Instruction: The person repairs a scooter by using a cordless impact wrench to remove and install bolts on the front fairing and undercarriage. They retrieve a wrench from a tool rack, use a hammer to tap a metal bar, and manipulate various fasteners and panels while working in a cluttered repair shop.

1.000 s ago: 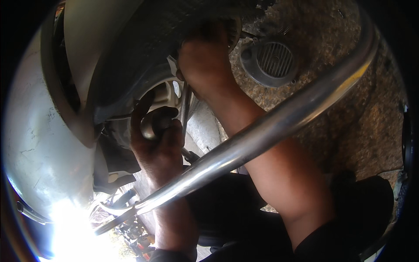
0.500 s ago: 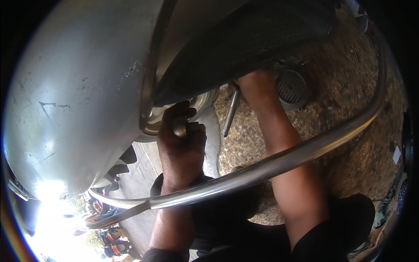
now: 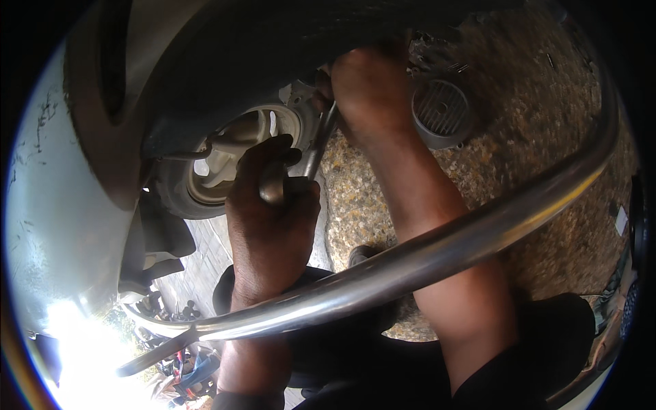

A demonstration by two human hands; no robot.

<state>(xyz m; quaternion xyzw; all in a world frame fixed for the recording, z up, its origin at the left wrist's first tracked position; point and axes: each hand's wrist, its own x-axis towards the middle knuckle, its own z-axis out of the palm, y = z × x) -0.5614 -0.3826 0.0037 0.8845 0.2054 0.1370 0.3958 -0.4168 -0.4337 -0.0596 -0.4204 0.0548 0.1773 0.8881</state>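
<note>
My left hand [image 3: 270, 219] is closed round a metal tool with a rounded, worn end [image 3: 272, 183]; its exact kind is hidden by the fingers. It is raised in front of a scooter's pale spoked wheel [image 3: 198, 179]. Farther up, my right hand [image 3: 372, 85] reaches under the scooter's dark underside [image 3: 273, 55], its fingers partly in shadow. A slim metal rod [image 3: 317, 154] slants down from those fingers, which appear to grip its upper end. The rod's lower end passes behind my left hand.
A shiny bent metal tube [image 3: 383, 281] crosses over both forearms. Right of my right hand lies a round ribbed cover [image 3: 441, 109] on the rough stone ground [image 3: 526, 164]. The scooter's scratched grey panel [image 3: 51, 184] fills the left. Parked vehicles [image 3: 191, 372] blur at lower left.
The view has shifted, so more of the wheel shows and the grey panel has slid left. Both hands sit farther left and higher in view, still holding the same things.
</note>
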